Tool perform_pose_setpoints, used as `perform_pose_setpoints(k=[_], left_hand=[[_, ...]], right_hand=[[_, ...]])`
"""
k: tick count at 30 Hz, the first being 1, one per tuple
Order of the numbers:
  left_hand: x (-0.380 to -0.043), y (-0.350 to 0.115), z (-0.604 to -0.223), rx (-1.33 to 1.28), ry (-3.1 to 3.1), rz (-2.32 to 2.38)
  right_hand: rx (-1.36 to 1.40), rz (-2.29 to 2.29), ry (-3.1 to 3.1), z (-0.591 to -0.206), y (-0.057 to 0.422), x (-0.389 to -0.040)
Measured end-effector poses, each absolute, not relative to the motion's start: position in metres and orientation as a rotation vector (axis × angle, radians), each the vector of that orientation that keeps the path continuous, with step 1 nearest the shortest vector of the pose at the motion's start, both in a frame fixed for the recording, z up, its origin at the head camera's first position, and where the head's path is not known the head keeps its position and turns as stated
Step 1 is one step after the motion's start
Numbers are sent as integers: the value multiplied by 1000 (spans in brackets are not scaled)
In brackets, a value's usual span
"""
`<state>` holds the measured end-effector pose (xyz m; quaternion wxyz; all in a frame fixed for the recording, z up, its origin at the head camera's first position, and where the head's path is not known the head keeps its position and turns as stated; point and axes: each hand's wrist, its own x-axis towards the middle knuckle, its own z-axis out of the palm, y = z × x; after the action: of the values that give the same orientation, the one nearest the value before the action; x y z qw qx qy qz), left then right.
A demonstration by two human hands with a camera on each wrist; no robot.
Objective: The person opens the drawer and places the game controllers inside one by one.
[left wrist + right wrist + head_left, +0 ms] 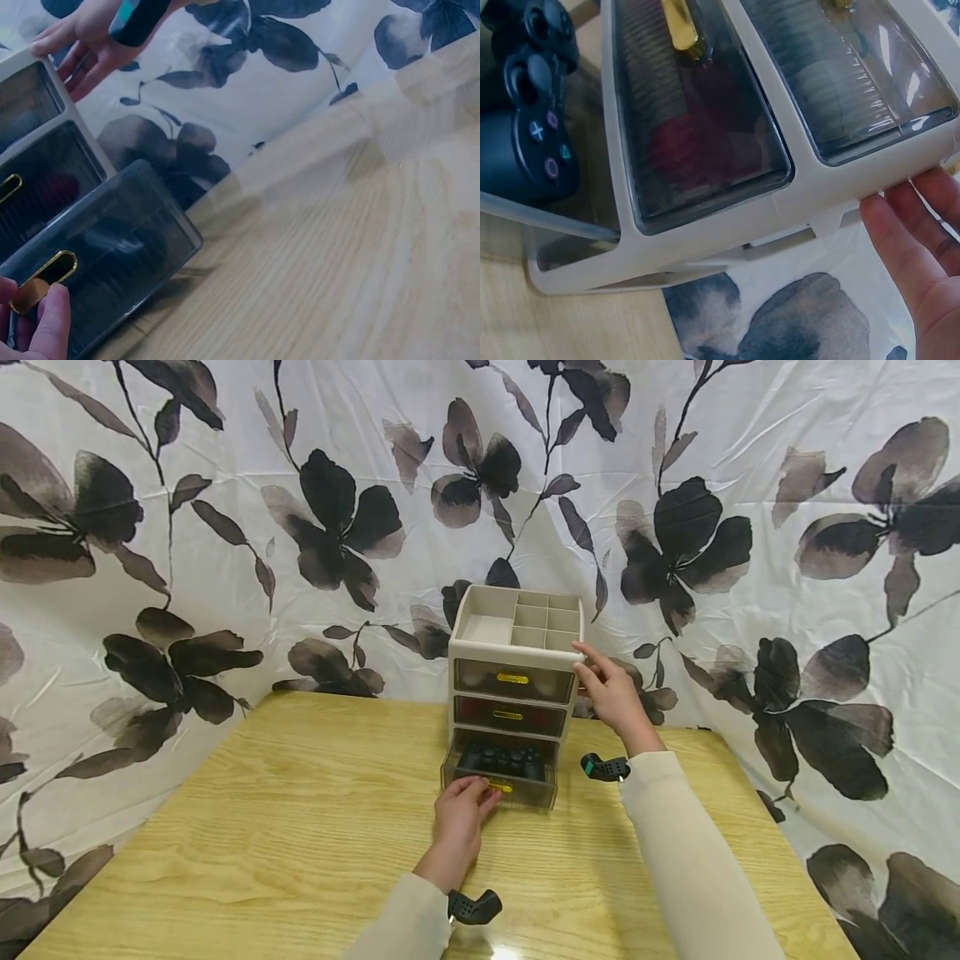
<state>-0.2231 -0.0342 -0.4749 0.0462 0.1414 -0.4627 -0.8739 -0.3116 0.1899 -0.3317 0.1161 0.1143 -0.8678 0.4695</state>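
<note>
A white desktop drawer organizer (517, 652) stands on the table, with three smoky see-through drawers that have gold handles. Its bottom drawer (542, 793) is pulled out, and black game controllers (501, 758) lie inside. My left hand (459, 818) pinches the gold handle (64, 266) of that drawer between thumb and fingers. Up at the organizer's right side, my right hand (617, 697) rests with its fingertips against the edge, fingers mostly straight. Through the closed middle drawer (697, 150) something dark red shows. Pale contents, hard to make out, sit behind the front of the closed top drawer (855, 82).
Divided compartments (531, 617) form the organizer's top. Behind it hangs a white cloth (420, 552) with dark flower prints, also along both sides. The wooden table (300, 810) extends around the organizer. Each wrist wears a black camera band (474, 907).
</note>
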Motion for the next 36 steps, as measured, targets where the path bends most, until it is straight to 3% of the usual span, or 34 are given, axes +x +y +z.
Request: perform_pose_setpoints(k=[36], left_hand=[[-276, -18, -473, 482, -1381, -2656]], right_hand=[[315, 1387, -2535, -332, 191, -313]])
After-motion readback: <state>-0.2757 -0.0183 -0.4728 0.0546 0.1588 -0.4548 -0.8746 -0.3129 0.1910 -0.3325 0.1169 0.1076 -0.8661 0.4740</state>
